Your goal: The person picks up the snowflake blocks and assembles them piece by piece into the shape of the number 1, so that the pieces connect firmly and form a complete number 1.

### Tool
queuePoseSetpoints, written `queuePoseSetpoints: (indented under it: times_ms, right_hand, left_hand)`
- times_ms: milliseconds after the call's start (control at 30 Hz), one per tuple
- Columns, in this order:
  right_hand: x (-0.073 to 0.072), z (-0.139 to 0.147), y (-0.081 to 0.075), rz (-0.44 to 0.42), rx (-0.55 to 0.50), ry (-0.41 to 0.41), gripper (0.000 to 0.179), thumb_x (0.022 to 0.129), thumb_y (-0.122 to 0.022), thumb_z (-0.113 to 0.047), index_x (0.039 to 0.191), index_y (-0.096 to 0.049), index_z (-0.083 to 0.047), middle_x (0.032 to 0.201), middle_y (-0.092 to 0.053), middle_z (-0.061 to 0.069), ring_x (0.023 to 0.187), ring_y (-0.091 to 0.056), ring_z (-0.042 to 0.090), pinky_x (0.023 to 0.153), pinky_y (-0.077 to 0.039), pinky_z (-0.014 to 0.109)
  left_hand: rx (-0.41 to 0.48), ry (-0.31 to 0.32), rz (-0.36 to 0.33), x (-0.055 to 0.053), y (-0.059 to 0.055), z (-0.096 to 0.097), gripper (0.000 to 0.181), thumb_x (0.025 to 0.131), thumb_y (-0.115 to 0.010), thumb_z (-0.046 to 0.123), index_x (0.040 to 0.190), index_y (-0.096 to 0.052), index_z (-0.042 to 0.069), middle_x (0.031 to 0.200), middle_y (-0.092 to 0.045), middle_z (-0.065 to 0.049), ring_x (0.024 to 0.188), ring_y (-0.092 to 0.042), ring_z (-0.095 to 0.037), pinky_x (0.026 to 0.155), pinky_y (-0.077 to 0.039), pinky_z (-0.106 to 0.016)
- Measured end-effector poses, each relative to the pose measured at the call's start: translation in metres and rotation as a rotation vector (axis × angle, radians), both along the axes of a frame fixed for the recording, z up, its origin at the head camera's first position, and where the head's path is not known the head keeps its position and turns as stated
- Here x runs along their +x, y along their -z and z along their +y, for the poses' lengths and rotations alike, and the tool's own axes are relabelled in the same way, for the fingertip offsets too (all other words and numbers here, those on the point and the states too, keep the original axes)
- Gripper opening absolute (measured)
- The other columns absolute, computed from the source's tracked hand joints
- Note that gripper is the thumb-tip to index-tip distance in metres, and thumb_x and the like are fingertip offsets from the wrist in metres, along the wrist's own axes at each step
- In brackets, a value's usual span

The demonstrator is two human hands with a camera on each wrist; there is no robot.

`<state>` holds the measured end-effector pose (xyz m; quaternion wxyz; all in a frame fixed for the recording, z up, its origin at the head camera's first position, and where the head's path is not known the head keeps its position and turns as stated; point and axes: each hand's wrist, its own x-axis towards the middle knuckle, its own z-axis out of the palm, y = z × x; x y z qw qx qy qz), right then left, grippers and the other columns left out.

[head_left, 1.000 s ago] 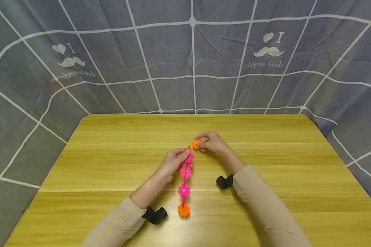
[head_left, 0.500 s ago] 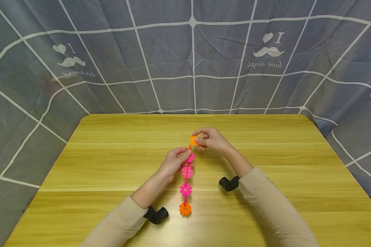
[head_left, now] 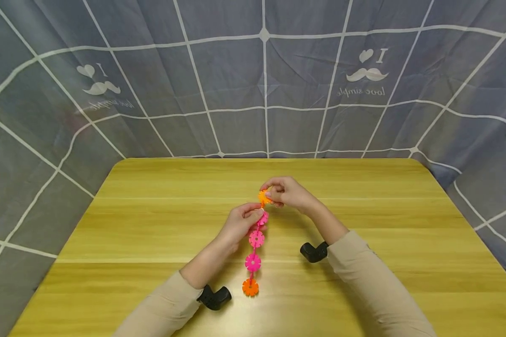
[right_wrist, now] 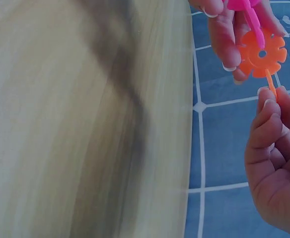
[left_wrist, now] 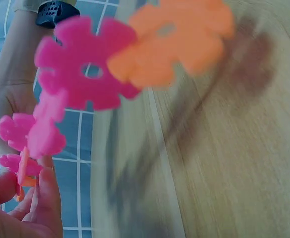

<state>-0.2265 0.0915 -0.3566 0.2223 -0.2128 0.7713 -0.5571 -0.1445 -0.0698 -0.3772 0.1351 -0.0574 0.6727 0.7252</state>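
Observation:
A chain of slotted snowflake discs, mostly pink (head_left: 256, 239) and joined at right angles, hangs below my left hand (head_left: 238, 224). At its lower end is an orange disc (head_left: 250, 287). My left thumb and fingers pinch the chain near its top. Above them, my right hand (head_left: 293, 194) pinches a lighter orange disc (head_left: 263, 196). In the right wrist view this disc is edge-on and meets the chain's top orange disc (right_wrist: 253, 62) at a slot; how deep it sits cannot be told. The chain's pink disc (left_wrist: 75, 64) looms large in the left wrist view.
A wooden table (head_left: 152, 210) lies beneath both hands. A grey curtain (head_left: 232, 84) with white lines hangs behind its far edge. Black wrist devices (head_left: 214, 297) sit on the forearms.
The right hand's orange disc has moved slightly left, rising and then lowering, from apart to touching the chain's top orange disc. My left hand and the chain have shifted slightly right.

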Motion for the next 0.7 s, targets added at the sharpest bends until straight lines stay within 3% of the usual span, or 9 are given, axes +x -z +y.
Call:
queuePoseSetpoints:
  times_ms: [200,367,467,700]
  right_hand:
    - [-0.001,0.001,-0.002,0.021,0.015,-0.021,0.018,0.092,-0.047,0.004,0.105,-0.058,0.01,0.063,-0.05,0.004,0.057,-0.043,0.013,0.054,-0.04,0.025]
    - [0.003,0.002,-0.003,-0.019,-0.002,0.033,0.017,0.091,-0.047,0.005,0.104,-0.057,0.011,0.064,-0.052,0.005,0.057,-0.044,0.013,0.053,-0.039,0.024]
    - [0.005,0.0,-0.004,-0.025,-0.016,0.04,0.018,0.09,-0.047,0.006,0.104,-0.057,0.012,0.065,-0.053,0.005,0.056,-0.045,0.013,0.052,-0.039,0.023]
    - [0.005,-0.001,-0.006,0.091,0.03,-0.003,0.016,0.09,-0.047,0.007,0.1,-0.06,0.009,0.064,-0.053,0.005,0.056,-0.044,0.014,0.053,-0.041,0.027]
  left_hand:
    - [-0.002,-0.023,0.046,0.001,0.001,0.005,0.03,0.094,-0.054,0.003,0.121,-0.054,-0.01,0.085,-0.068,-0.012,0.065,-0.063,-0.01,0.058,-0.051,-0.017]
    - [0.003,-0.057,0.064,0.001,0.002,0.011,0.029,0.092,-0.056,0.001,0.118,-0.055,-0.011,0.08,-0.067,-0.009,0.062,-0.059,-0.005,0.056,-0.048,-0.014]
    - [0.019,-0.04,0.072,0.001,0.003,0.014,0.031,0.092,-0.055,0.0,0.118,-0.052,-0.015,0.079,-0.065,-0.005,0.065,-0.058,-0.004,0.059,-0.049,-0.015]
    - [0.031,0.014,0.044,0.001,0.001,0.016,0.03,0.095,-0.05,0.002,0.12,-0.052,-0.016,0.077,-0.063,0.0,0.064,-0.056,-0.003,0.057,-0.049,-0.015]
